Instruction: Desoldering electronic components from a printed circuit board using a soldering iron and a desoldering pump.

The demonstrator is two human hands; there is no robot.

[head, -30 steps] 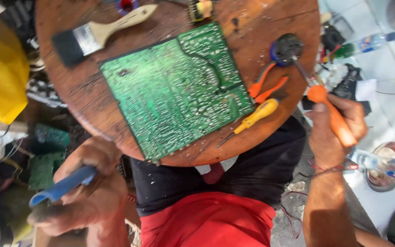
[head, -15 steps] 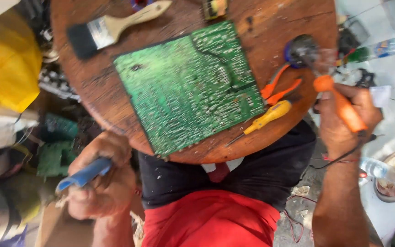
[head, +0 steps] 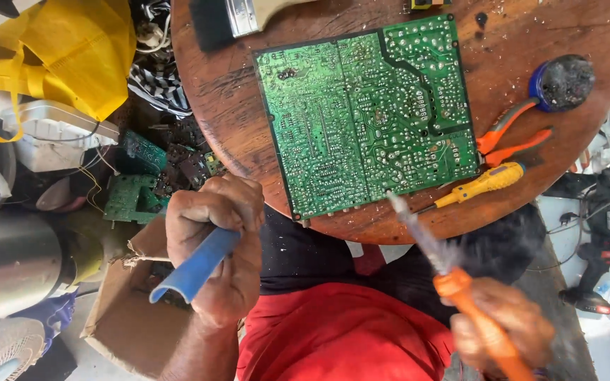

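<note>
The left hand [head: 217, 247] is closed in a fist around a blue plastic-handled tool [head: 192, 271], held off the table's near edge above an open brown cardboard box [head: 118, 321]. The right hand [head: 506, 331] grips the orange handle of a soldering iron [head: 460, 289]; its metal tip points up toward the near edge of the large green printed circuit board [head: 368, 116], which lies solder side up in the middle of the round dark wooden table [head: 213, 92].

Hazards, as judged from this position:
- The iron appears motion-blurred and close to the red-clothed lap. A slip could bring the tip against fabric or skin.
- The tip points at the yellow-handled screwdriver [head: 485, 183] just beside the board's right corner. Contact could scorch the handle.
- The board is not clamped. Pressure at its edge could slide it toward the orange-handled pliers [head: 513, 137].

Containers:
- A small round blue tin [head: 563, 81] sits at the table's right side, holding a dark crusted mass; its kind cannot be told.
- The cardboard box's contents are hidden behind the left hand.
- A yellow fabric bag [head: 72, 49] lies left of the table; its contents are not visible.
</note>
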